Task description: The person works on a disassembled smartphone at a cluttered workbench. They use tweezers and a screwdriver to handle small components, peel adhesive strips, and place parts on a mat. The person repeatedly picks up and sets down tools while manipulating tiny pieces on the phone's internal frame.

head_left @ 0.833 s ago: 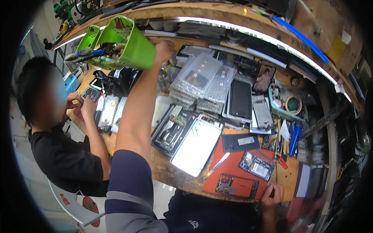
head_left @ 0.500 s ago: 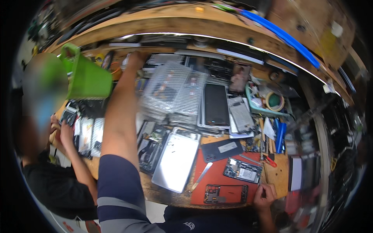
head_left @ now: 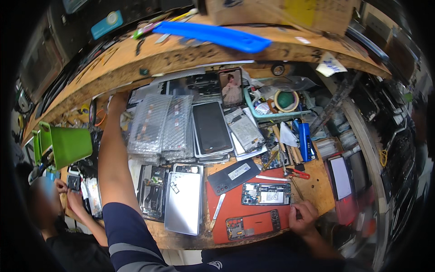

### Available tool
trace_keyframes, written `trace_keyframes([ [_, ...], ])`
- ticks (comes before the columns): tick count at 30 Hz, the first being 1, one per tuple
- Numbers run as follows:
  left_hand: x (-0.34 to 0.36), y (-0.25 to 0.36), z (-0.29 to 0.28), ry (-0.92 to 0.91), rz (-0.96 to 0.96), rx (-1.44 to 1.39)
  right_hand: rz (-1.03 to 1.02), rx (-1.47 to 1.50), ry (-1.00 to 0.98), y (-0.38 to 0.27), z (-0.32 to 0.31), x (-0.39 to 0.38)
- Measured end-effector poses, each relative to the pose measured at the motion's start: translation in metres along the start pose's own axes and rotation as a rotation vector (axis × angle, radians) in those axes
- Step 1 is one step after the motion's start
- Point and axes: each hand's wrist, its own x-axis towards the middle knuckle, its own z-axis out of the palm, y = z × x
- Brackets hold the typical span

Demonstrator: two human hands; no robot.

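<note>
My left arm stretches far across the bench, its hand (head_left: pixel 118 103) at the back left under the shelf. An orange round holder (head_left: pixel 100 117) stands next to that hand; its fingers are hidden. At the right edge of the red mat (head_left: pixel 217 181), my right hand (head_left: pixel 303 216) rests with curled fingers, and what they hold, if anything, does not show. Just left of it lies an opened phone (head_left: pixel 266 194) with its board and battery bare. Below sits a phone mid-frame (head_left: pixel 253 225). A dark back cover (head_left: pixel 232 176) and a thin spudger (head_left: pixel 217 212) lie on the mat's left side.
Bubble-wrapped packs (head_left: pixel 152 120), a stacked dark tablet (head_left: pixel 211 127) and a silver panel (head_left: pixel 182 201) fill the middle. A teal tray (head_left: pixel 253 114) with tape stands behind red-handled pliers (head_left: pixel 299 173). At left are a green bin (head_left: pixel 68 147) and another person's hands (head_left: pixel 72 196).
The view has swung right, so the bench appears shifted left. My left hand stays at the back left, and my right hand remains beside the opened phone.
</note>
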Motion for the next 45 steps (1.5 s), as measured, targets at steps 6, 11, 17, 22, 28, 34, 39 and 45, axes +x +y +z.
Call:
trace_keyframes([
  [6, -0.006, 0.009, -0.017, -0.045, -0.073, 0.097, -0.037, -0.004, 0.019, -0.001, 0.001, 0.005],
  [11, -0.002, 0.007, -0.011, 0.071, -0.110, 0.012, -0.011, 0.002, 0.004, -0.002, 0.000, 0.006],
  [17, 0.015, -0.030, 0.007, 0.110, 0.074, -0.181, -0.004, -0.028, -0.009, -0.002, -0.002, 0.008],
  [22, 0.046, -0.082, 0.051, 0.070, 0.223, 0.197, -0.005, -0.043, 0.012, -0.003, -0.001, 0.009],
  [28, 0.066, -0.115, 0.063, 0.161, 0.131, 0.121, -0.020, -0.024, 0.066, 0.002, -0.001, 0.002],
  [34, 0.050, -0.107, 0.049, 0.172, 0.087, -0.037, -0.012, -0.007, 0.110, 0.003, 0.004, 0.004],
  [39, 0.048, -0.100, 0.042, 0.192, 0.106, -0.106, -0.012, -0.004, 0.095, 0.003, 0.002, 0.004],
  [45, 0.047, -0.098, 0.033, 0.223, 0.160, -0.243, -0.023, -0.006, 0.105, 0.004, 0.001, 0.004],
])
